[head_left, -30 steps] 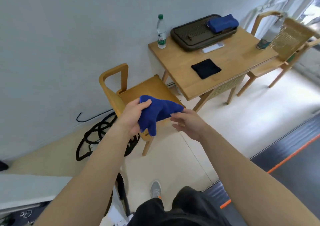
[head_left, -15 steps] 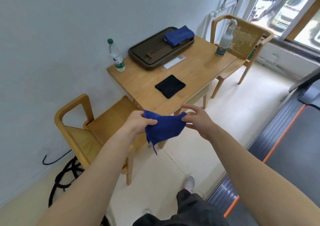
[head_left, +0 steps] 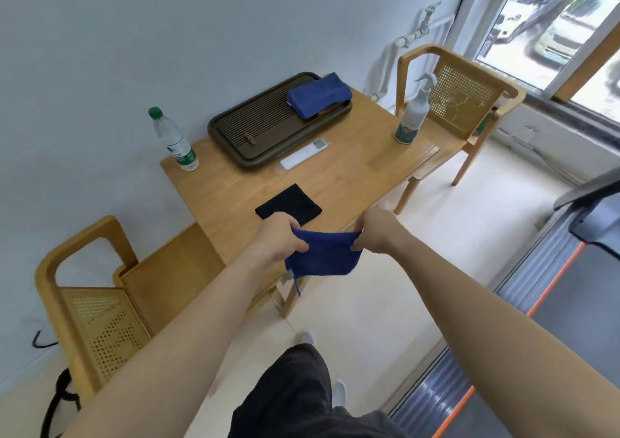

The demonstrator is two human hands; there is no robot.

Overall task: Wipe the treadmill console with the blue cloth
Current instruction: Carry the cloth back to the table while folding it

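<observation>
1. The left hand (head_left: 280, 238) and right hand (head_left: 377, 233) each pinch an upper corner of the dark blue cloth (head_left: 322, 256), stretched between them in the air.
2. Below lies a light wooden table (head_left: 352, 172) against a white wall (head_left: 167, 35).
3. The treadmill's grey deck with an orange stripe (head_left: 550, 290) runs at right.

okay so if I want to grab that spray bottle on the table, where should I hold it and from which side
Grip the spray bottle around its narrow white neck just under the trigger head, coming from the near, open side of the table. It stands upright by the far right corner, with a chair close behind, so that approach looks clearest.
</observation>
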